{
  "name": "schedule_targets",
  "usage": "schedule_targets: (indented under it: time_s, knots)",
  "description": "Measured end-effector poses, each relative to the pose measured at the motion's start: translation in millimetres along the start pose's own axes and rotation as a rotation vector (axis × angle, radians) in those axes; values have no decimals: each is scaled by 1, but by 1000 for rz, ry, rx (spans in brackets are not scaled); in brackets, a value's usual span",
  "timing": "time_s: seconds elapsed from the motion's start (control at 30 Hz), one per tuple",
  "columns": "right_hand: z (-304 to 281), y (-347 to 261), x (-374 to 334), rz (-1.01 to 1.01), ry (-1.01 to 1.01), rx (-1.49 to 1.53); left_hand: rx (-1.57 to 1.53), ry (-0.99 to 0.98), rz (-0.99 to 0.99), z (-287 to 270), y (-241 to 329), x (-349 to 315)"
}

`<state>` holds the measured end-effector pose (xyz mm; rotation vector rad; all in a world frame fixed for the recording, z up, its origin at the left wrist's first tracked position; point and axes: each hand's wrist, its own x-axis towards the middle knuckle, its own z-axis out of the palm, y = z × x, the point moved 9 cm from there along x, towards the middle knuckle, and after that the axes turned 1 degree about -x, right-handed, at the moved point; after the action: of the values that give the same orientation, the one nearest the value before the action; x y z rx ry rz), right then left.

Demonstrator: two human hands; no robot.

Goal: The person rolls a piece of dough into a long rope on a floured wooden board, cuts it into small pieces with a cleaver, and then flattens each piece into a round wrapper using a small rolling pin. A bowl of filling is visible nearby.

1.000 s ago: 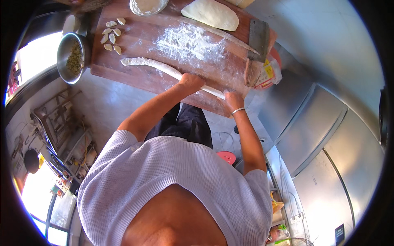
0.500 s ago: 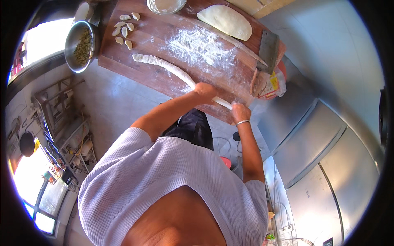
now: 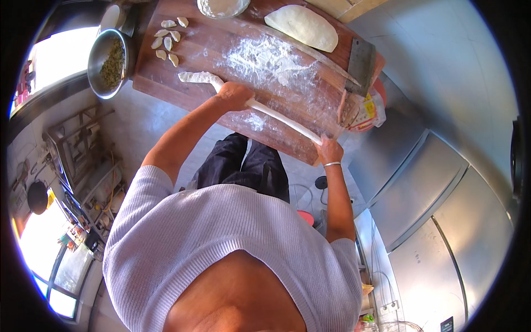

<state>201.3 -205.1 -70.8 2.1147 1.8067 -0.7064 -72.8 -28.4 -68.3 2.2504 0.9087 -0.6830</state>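
Note:
A long, thin dough rope (image 3: 285, 119) stretches across the near side of a wooden board (image 3: 191, 40). My left hand (image 3: 235, 96) is closed over the rope toward its left part, and a thicker, floury end sticks out beyond it. My right hand (image 3: 330, 150), with a bangle at the wrist, grips the rope's right end by the board's near right corner. Between the hands the rope runs fairly straight and slim. Loose flour (image 3: 268, 58) lies spread behind it. The fingertips of both hands are largely hidden.
Several dumplings (image 3: 168, 42) sit at the board's left. Farther back are a bowl of flour (image 3: 223, 6), a large dough piece (image 3: 302, 27) and a broad-bladed cleaver (image 3: 361, 65). A metal bowl of filling (image 3: 110, 62) stands off the left edge; steel cabinet doors (image 3: 437, 205) rise at right.
My left hand has slid left along the dough rope, away from my right hand. The stretch between them is longer; my right hand has shifted slightly right.

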Motion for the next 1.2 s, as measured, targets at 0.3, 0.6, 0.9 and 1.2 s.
schedule_targets:
  time_s: [0.3,0.6,0.9,1.2]
  knots:
    - [1,-15,8,-8,74,-36,80,8,-18,4,-15,-9]
    - [-58,-134,19,-21,194,108,-13,-24,-39,1,8,-7]
    - [-26,-247,89,-238,115,207,-128,65,18,2,-17,-16]
    - [-24,-199,86,-337,47,109,47,100,-97,-11,-62,-42]
